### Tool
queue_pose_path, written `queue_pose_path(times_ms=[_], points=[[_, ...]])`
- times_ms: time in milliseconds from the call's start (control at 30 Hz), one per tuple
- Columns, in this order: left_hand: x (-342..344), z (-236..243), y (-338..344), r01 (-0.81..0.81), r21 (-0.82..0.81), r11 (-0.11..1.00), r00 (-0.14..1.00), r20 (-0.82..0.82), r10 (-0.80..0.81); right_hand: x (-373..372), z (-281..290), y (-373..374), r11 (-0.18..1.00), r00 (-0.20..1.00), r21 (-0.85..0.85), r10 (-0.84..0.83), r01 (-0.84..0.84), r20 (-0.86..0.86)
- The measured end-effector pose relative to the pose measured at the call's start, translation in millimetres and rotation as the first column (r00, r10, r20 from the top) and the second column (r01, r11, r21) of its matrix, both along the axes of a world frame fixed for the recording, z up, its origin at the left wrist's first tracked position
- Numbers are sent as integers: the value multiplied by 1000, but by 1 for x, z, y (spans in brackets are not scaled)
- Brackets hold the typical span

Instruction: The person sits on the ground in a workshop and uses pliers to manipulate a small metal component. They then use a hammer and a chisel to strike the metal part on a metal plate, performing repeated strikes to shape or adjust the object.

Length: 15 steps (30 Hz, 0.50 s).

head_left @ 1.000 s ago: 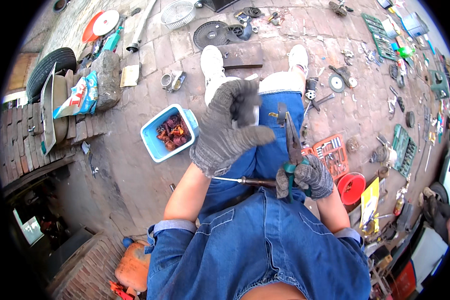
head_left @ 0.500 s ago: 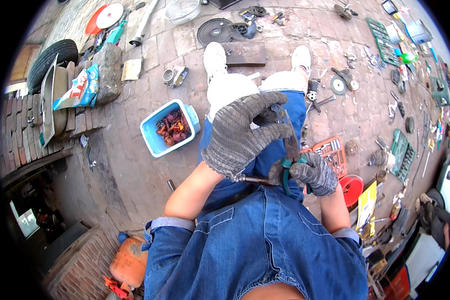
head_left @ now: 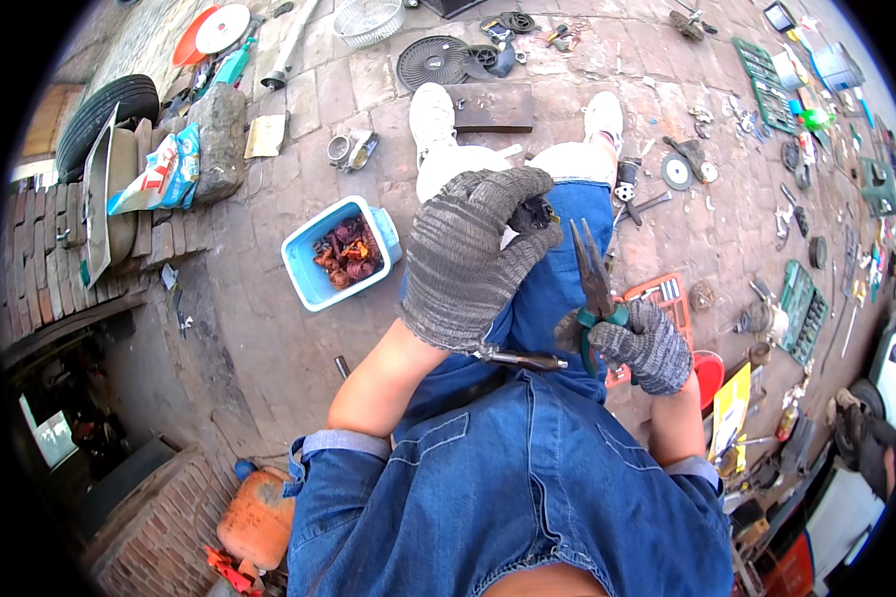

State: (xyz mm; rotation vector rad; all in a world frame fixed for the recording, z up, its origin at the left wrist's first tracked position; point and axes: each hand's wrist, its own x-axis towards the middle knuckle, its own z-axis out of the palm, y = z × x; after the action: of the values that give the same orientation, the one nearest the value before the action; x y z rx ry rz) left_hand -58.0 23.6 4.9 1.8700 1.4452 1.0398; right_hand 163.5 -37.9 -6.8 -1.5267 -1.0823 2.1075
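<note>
My left hand (head_left: 473, 259), in a grey knit glove, is closed on a small dark part (head_left: 534, 216) above my lap. The fingers cover most of that part, and its kind is unclear. My right hand (head_left: 647, 348), gloved alike, grips long-nose pliers (head_left: 592, 284) by their green handles. The jaws point away from me, slightly parted, a little to the right of the dark part and not touching it. Below my left wrist, a slim metal tool with a dark end (head_left: 528, 360) lies across my lap; its other end is hidden by the glove.
A light blue tub (head_left: 299, 264) with reddish copper-coloured scraps stands left of my legs. To the right are an orange tool case (head_left: 679, 298), a red bucket (head_left: 708, 376) and a green socket case (head_left: 804, 313). A black fan-like grille (head_left: 430, 63) lies beyond my feet.
The pliers have come away from the dark part, moving right with my right hand, and their jaws have parted. My left hand keeps the part, turned slightly.
</note>
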Motion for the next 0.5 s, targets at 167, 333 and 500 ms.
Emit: queue_pose_path(times_ms=[167, 333, 500], points=[[2, -4, 1, 11, 83, 997, 993, -114, -2, 5, 1, 9, 978, 979, -26, 205, -205, -3], [2, -4, 0, 45, 81, 996, 994, -101, -37, 3, -11, 4, 993, 988, 29, 118, -116, -98], [0, -4, -2, 104, -13, 995, 985, 141, -101, -11, 5, 9, 991, 996, 106, 84, -84, 6]])
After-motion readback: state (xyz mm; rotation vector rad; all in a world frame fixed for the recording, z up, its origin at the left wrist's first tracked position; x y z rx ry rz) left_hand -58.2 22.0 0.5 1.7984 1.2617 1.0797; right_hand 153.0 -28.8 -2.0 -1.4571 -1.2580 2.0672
